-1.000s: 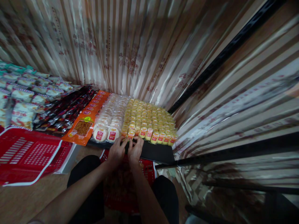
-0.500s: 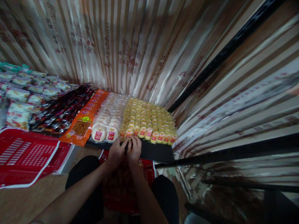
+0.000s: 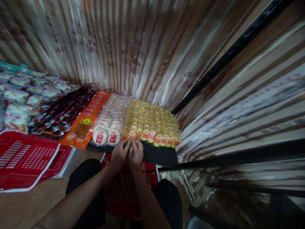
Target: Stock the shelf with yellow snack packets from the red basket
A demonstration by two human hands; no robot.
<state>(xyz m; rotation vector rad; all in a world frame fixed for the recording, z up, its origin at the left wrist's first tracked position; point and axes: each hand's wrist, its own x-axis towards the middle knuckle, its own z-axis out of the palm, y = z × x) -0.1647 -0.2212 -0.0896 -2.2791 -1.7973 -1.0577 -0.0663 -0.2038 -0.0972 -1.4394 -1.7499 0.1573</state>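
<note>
My left hand [image 3: 119,154] and my right hand [image 3: 135,152] meet at the front edge of a black shelf [image 3: 159,154]. Their fingers are bent and close together, with the fingertips up against the lower front of the small yellow wrapped snacks [image 3: 145,135]. What sits between the fingers is hidden by the hands. The yellow snacks stand in tight rows with red and white labels facing me. Left of them are rows of round white wrapped crackers [image 3: 113,137], and then an orange snack bag [image 3: 81,131].
Dark shiny packets [image 3: 59,117] and white snack bags [image 3: 16,116] fill the shelf's left side. A red basket [image 3: 26,159] is at left; another red basket [image 3: 151,173] is below my hands. Black metal bars [image 3: 214,159] and striped sheeting [image 3: 133,47] bound the right and back.
Both hands have drawn back very slightly toward me, uncovering a little more of the front yellow snacks' labels. The snacks and baskets look the same.
</note>
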